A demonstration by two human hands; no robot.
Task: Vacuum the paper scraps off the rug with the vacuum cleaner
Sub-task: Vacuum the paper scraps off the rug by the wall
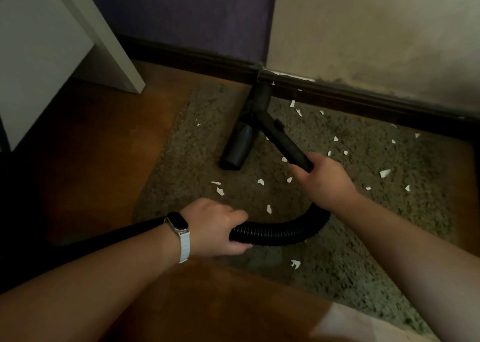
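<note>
A brown shaggy rug lies against the wall, strewn with several white paper scraps. My right hand grips the rigid black vacuum tube, which slants up and away toward the baseboard. A black nozzle piece rests on the rug just left of the tube. My left hand, with a white-banded watch on the wrist, grips the black ribbed hose, which curves from one hand to the other above the rug.
A dark baseboard runs along the purple and cream walls behind the rug. White furniture stands at the left on the wooden floor. The hose trails off toward the dark lower left.
</note>
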